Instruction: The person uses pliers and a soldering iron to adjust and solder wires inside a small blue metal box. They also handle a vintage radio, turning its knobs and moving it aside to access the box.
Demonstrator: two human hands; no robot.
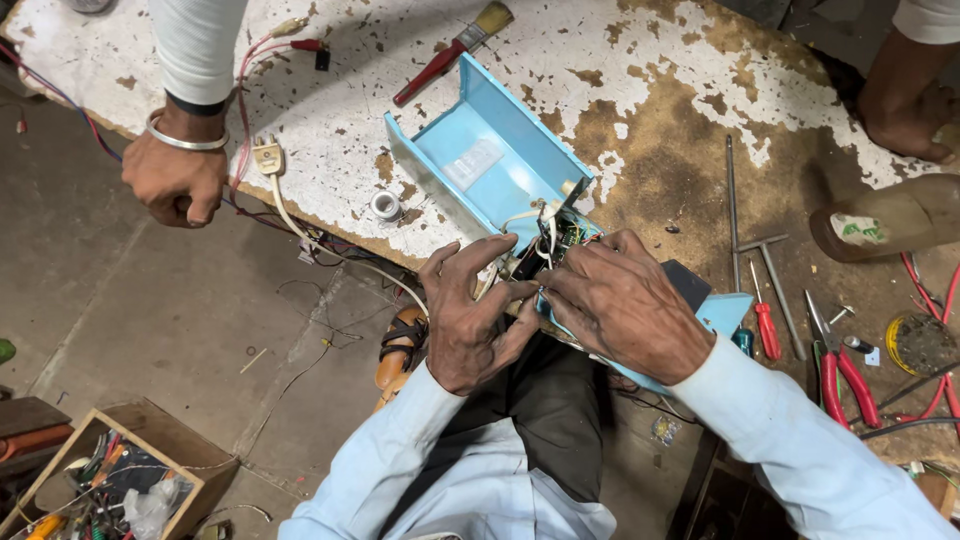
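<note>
Light-blue metal casing (500, 160) propped at bench (640, 90) edge — open side up, wiring exposed. Left hand (465, 315) and right hand (620, 305) both pinching white wires (535, 230) inside. Red pliers (840, 370) nearby.

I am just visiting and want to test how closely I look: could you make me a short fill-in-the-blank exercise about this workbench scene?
1. Both the left hand and the right hand work at the open end of a metal casing painted light ____.
2. The paintbrush lying beyond the casing has a ____ handle.
3. The other person's hand at the bench edge wears a silver ____ on its wrist.
4. The pliers beside the right sleeve have ____ grips.

Missing words: blue; red; bangle; red
</note>
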